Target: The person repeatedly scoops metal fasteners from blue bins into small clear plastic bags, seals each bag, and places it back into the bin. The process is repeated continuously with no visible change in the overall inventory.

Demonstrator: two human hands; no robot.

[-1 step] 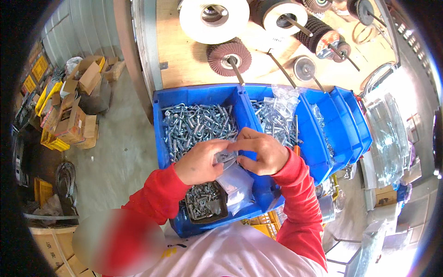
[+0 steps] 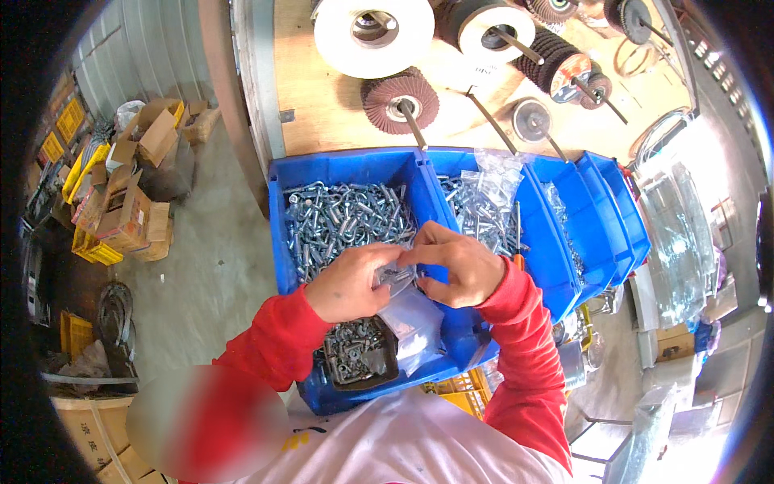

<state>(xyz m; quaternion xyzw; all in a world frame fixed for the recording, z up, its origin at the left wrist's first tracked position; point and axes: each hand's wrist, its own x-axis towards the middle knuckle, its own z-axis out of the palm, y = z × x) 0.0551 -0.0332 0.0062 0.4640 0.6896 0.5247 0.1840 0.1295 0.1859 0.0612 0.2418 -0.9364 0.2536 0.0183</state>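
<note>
Over the large blue bin [image 2: 284, 242], both hands meet at a small clear plastic bag [image 2: 393, 277] with a few shiny metal pieces inside. My left hand [image 2: 348, 282] is closed on the bag's left side, thumb towards me. On the other side, my right hand [image 2: 458, 268] pinches the bag's upper edge with bent fingers. Loose bolt-like metal fasteners [image 2: 347, 218] fill the bin beyond my hands. Just below them, flat clear plastic bags [image 2: 413, 327] lie beside a dark square tray [image 2: 393, 373] of small metal hardware.
Rightward stand more blue bins [image 2: 548, 242], one holding bagged parts [image 2: 496, 181] and an orange-handled tool [image 2: 518, 262]. Abrasive discs [image 2: 401, 101] hang on metal pegs that jut from the wooden board [image 2: 322, 121] ahead. Cardboard boxes [image 2: 125, 214] and yellow crates lie on the floor at left.
</note>
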